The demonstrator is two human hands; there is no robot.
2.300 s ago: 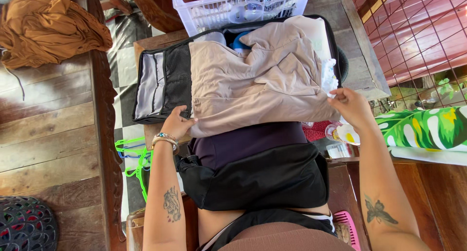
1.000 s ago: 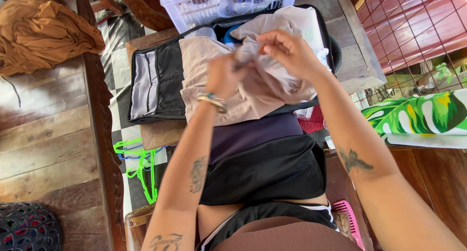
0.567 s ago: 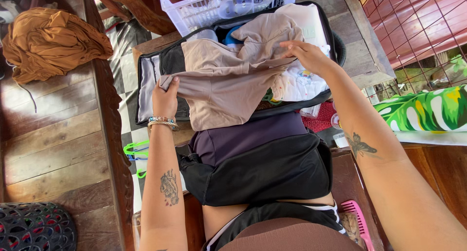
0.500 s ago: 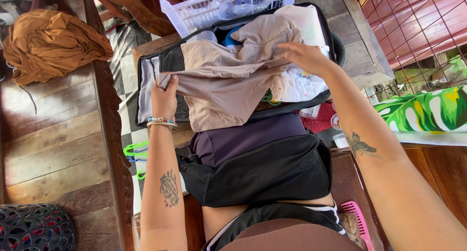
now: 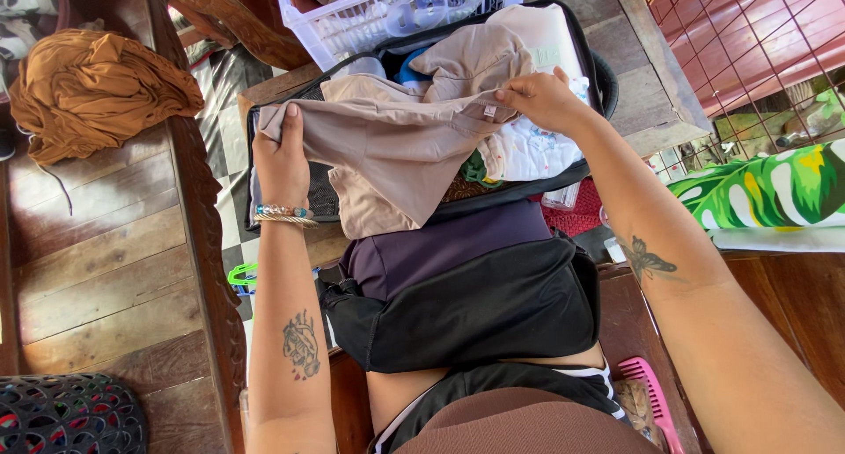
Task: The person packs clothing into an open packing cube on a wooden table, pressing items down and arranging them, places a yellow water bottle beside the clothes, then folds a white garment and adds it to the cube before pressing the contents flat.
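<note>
I saw the beige garment (image 5: 396, 150) stretched flat over the open black suitcase (image 5: 591, 71), held between both hands, its lower edge hanging past the near rim of the suitcase. The left hand (image 5: 282, 155) had its grip clamped on the garment's left corner, thumb on top and fingers tucked under the cloth, with a beaded bracelet (image 5: 283, 213) at the wrist. The right hand (image 5: 544, 98) had its grip pinched together on the garment's upper right edge, just beside a small pale label. Under the garment, inside the suitcase, I could make out a white patterned cloth (image 5: 532, 148), a scrap of green, and another beige piece (image 5: 475, 60) bunched toward the far side. Beyond the suitcase, touching its far rim, stood a white plastic laundry basket (image 5: 387, 14). The suitcase lay on a wooden surface (image 5: 656, 93). Left of the suitcase, well apart on the wooden boards, sat a heap of orange-brown cloth (image 5: 92, 93), and nearer to me on that side a dark woven basket (image 5: 66, 414). Right of the suitcase lay a green leaf-print cloth (image 5: 775, 190), and nearer to me than the suitcase, low on the right, a pink comb (image 5: 653, 399).
</note>
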